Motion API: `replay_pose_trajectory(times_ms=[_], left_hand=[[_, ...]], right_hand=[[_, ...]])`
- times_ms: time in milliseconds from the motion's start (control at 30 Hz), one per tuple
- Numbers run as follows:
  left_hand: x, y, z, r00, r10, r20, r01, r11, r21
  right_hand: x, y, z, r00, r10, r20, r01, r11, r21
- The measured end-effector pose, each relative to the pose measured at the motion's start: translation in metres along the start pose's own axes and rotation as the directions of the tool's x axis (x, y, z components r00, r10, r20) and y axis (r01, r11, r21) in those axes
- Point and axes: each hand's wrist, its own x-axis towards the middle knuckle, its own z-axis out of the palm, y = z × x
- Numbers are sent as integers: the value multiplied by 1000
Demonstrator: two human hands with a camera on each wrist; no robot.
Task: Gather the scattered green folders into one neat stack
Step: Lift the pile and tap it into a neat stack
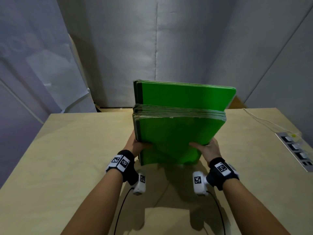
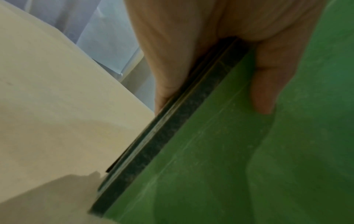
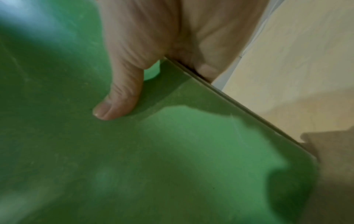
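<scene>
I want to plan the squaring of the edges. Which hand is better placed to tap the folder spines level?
Probably the left hand. It grips the green folders on the dark spine side, where the edges look stepped in the left wrist view. The right hand pinches the opposite edge, thumb on the cover.

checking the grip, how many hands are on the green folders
2. The left hand grips the left edge of the green folders, thumb on the front cover. The right hand grips the right edge the same way. The fingers behind the bundle are hidden.
</scene>
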Motion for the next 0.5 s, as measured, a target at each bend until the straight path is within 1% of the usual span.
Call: replay_pose_trajectory(times_ms=[100,200,233,267,300,333,367,400,433,500], left_hand=[[4,4,-4,999,-25,-35,26,999,19],[6,4,-10,991,-41,-129,54,993,104],[6,2,-12,986,-66,-151,79,994,80],[6,-2,-13,981,-112,-161,115,993,10],[4,-7,-14,974,-168,-151,157,984,-79],[2,-13,-13,967,-220,-130,198,967,-163],[-1,-19,-11,960,-258,-110,228,946,-231],[-3,-26,-9,954,-286,-96,248,924,-292],[-5,-33,-5,948,-307,-83,259,897,-359],[-7,-48,3,925,-374,-67,302,831,-468]], right_hand=[[-1,-9,1,999,-44,9,43,998,43],[3,-35,4,989,-148,19,148,989,9],[5,-47,5,981,-192,27,192,981,-24],[7,-59,7,971,-236,43,239,968,-81],[9,-72,9,953,-293,72,301,937,-176],[9,-85,12,928,-353,118,373,877,-304],[8,-97,16,894,-412,176,446,777,-445],[5,-108,21,854,-457,248,510,645,-569],[0,-117,27,820,-473,321,552,507,-662],[-8,-128,42,768,-460,445,593,251,-765]])
